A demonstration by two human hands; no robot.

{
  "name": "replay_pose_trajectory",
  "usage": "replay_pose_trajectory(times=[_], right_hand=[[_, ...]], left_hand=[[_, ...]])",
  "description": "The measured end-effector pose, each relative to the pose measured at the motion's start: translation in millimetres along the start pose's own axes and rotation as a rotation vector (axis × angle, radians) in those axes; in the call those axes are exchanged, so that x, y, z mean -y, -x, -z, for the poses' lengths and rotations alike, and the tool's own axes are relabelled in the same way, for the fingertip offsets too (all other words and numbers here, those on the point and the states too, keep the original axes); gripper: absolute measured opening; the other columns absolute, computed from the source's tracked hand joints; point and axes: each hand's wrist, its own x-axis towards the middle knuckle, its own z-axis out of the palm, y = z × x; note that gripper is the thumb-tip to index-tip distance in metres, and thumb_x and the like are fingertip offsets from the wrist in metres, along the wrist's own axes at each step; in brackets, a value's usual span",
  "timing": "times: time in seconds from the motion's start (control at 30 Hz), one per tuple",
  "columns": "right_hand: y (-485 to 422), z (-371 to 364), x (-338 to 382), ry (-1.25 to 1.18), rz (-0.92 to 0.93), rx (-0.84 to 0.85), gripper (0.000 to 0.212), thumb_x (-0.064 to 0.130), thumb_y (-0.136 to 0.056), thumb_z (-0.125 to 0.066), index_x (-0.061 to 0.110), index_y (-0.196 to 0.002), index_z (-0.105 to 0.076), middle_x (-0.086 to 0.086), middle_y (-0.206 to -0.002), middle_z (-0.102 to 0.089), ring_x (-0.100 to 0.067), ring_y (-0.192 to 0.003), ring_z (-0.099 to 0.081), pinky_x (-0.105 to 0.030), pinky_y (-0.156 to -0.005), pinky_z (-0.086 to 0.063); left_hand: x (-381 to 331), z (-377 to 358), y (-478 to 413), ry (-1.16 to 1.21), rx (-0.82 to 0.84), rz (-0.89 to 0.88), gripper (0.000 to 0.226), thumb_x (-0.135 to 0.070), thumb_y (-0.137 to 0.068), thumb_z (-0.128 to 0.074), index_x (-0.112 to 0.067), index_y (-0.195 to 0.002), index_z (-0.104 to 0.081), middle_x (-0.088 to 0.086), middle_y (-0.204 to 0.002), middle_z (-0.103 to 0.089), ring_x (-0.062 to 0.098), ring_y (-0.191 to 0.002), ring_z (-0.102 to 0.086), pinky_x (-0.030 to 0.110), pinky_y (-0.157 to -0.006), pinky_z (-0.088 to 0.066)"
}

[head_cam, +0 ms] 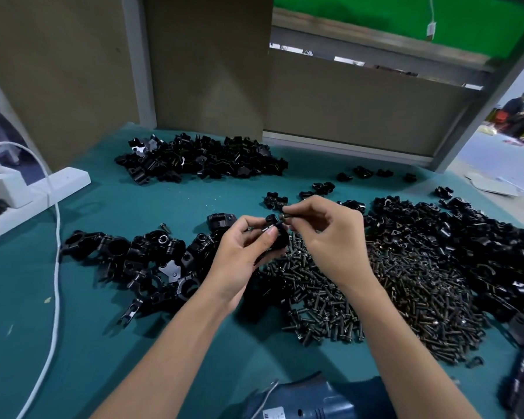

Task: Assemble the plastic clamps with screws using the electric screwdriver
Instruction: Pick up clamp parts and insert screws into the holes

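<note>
Left hand [245, 255] grips a black plastic clamp [280, 238]; right hand [333, 240] pinches a screw [285, 218] against its top. Under the right wrist, a screw pile [330, 297] covers the teal mat [103, 313]. Beyond the fingertips sit a far clamp heap [200, 161] and cardboard walls [209, 71].

A teal-covered bench [170, 204] carries heaps of black clamps [200, 160] and dark screws [345, 291]. A white power strip [43, 192] lies at its left.
</note>
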Motion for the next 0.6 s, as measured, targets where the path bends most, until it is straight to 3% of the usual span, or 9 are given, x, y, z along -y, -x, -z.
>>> replay_pose_trajectory(times=[0.13,0.3,0.4,0.53,0.6], right_hand=[[3.6,-5.3,3.9,-0.002,0.051,0.012,0.017,-0.006,-0.081,-0.071,0.008,-0.089,-0.075,0.010,-0.084,-0.072,0.001,-0.084,-0.069,-0.015,-0.080,-0.053],[2.5,-5.9,2.9,0.000,-0.011,0.045,0.012,0.000,-0.083,-0.072,0.011,-0.090,-0.075,0.013,-0.085,-0.072,0.000,-0.086,-0.068,-0.016,-0.082,-0.052],[4.0,-7.8,3.0,-0.047,-0.051,-0.001,0.015,0.007,-0.089,-0.068,0.017,-0.098,-0.074,0.018,-0.091,-0.070,0.002,-0.089,-0.067,-0.015,-0.081,-0.051],[2.6,-5.7,-1.5,-0.213,-0.150,-0.172,0.020,0.005,-0.088,-0.069,0.023,-0.095,-0.073,0.004,-0.094,-0.073,-0.010,-0.090,-0.068,-0.029,-0.082,-0.055],[2.6,-4.2,-3.5,-0.274,-0.210,-0.154,0.024,0.005,-0.085,-0.072,0.028,-0.088,-0.074,0.005,-0.087,-0.074,-0.011,-0.082,-0.068,-0.030,-0.078,-0.055]], left_hand=[[-0.5,1.7,0.3,-0.046,-0.033,-0.016,0.016,-0.006,-0.093,-0.059,0.001,-0.107,-0.056,0.006,-0.090,-0.072,0.014,-0.085,-0.071,0.032,-0.085,-0.059],[1.3,1.3,0.5,-0.064,-0.045,-0.014,0.019,-0.006,-0.092,-0.060,0.002,-0.108,-0.056,0.010,-0.093,-0.069,0.014,-0.085,-0.070,0.035,-0.088,-0.059],[-0.9,0.7,1.2,0.058,-0.007,0.001,0.027,-0.014,-0.087,-0.062,0.000,-0.109,-0.056,0.005,-0.091,-0.074,0.014,-0.089,-0.071,0.034,-0.087,-0.059],[-4.7,0.2,2.7,0.298,0.003,0.073,0.029,-0.016,-0.082,-0.063,0.000,-0.105,-0.056,0.019,-0.107,-0.072,0.029,-0.099,-0.071,0.035,-0.083,-0.059],[-6.7,0.4,3.8,0.388,-0.022,0.109,0.043,-0.015,-0.082,-0.063,0.005,-0.119,-0.053,0.025,-0.114,-0.069,0.034,-0.105,-0.069,0.034,-0.081,-0.059]])
